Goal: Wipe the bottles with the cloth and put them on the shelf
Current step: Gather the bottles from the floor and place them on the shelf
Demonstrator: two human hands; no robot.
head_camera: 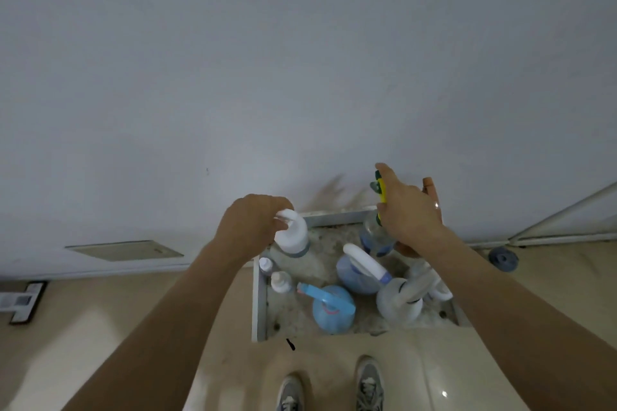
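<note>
At ten o'clock on the low shelf [258,304], the left hand [248,227] curls round the white bottle [293,233]'s neck. At one o'clock, the right hand [410,213] grips the yellow-triggered spray bottle [374,237]. Lifting carelessly could topple the crowded blue bottles [334,310].

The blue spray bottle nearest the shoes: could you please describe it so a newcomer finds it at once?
A metal-framed tray of bottles sits on the floor against the white wall. The blue spray bottle stands at its near edge. Its trigger head is light blue, whereas the neighbouring blue bottle has a white one.
</note>
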